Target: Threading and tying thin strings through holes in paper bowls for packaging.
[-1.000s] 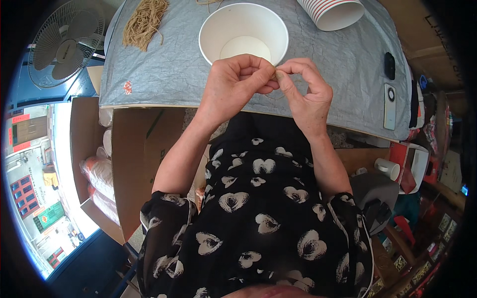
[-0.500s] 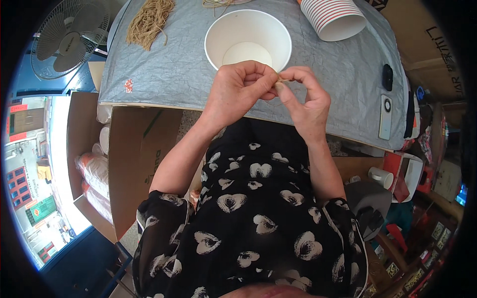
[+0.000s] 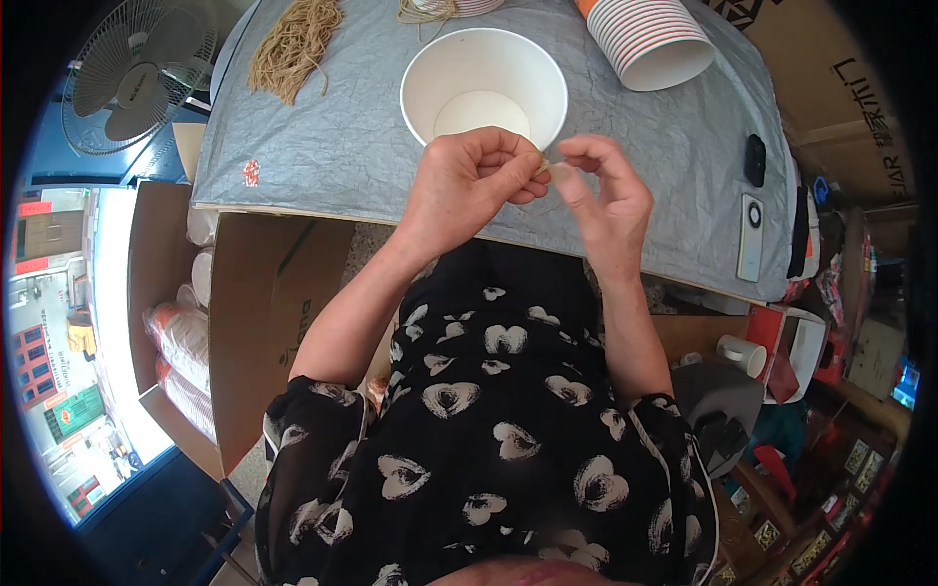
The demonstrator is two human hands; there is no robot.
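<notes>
Just beyond the table's near edge, my left hand pinches a short bit of thin tan twine between thumb and index finger, the other fingers curled in. My right hand is right beside it, thumb and index finger apart around the twine's end, apparently holding nothing. Behind both hands a large white paper tub stands with its mouth toward me; the left hand overlaps its near rim. A loose bundle of tan twine lies at the far left of the table.
A stack of nested white paper tubs lies on its side at the far right. More twine rests by another tub at the far edge. A phone and a small black object lie on the right. An open cardboard box stands below left.
My right thumb and index finger have come apart and drawn slightly away from the twine. The left hand keeps its pinch. The view has shifted slightly.
</notes>
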